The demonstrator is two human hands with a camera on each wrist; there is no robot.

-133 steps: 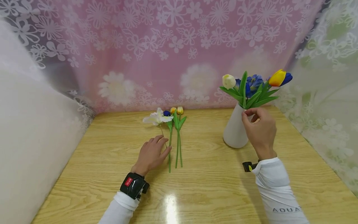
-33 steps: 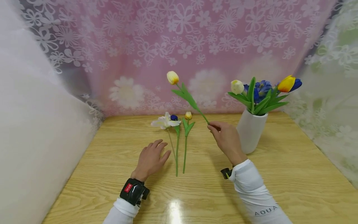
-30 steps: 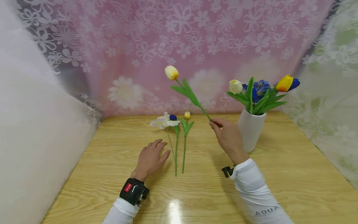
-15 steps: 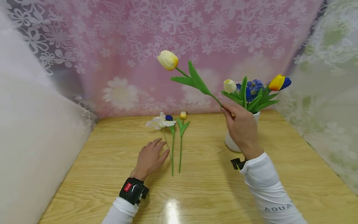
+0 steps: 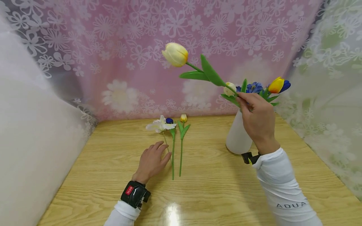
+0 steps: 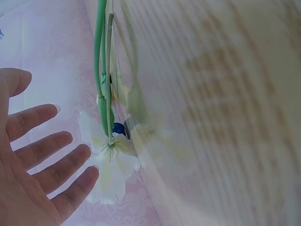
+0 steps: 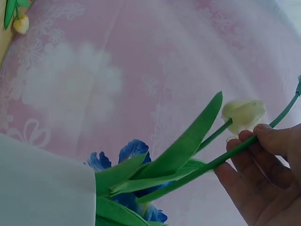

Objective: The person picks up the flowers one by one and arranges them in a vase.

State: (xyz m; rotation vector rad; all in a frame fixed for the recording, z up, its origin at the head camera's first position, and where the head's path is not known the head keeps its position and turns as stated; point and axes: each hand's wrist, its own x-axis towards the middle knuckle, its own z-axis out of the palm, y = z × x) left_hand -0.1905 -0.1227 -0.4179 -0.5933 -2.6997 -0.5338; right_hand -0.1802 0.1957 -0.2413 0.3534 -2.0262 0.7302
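Note:
My right hand (image 5: 260,121) pinches the green stem of a pale yellow tulip (image 5: 175,55) in front of the flowers at the white vase's (image 5: 238,135) mouth. The tulip leans left, its bloom high. In the right wrist view, the stem (image 7: 211,164) crosses thumb and fingers, its lower end overlapping the vase's leaves. Blue blooms (image 5: 254,87), a white tulip (image 5: 229,89) and a yellow-orange tulip (image 5: 276,85) stand in the vase, partly hidden by this hand. My left hand (image 5: 151,163), fingers spread loosely, is beside the stem of a white flower (image 5: 160,125) on the table, holding nothing.
A dark blue tulip (image 5: 169,121) and a small yellow-white tulip (image 5: 183,118) lie right of the white flower on the wooden table (image 5: 209,188). A pink floral curtain (image 5: 147,62) hangs behind, and pale cloth (image 5: 36,125) rises along the left side.
Since 4.4 s ago, one tulip has left the row on the table. Over the last second my right hand has carried it right and up to the vase. The left hand stays in place.

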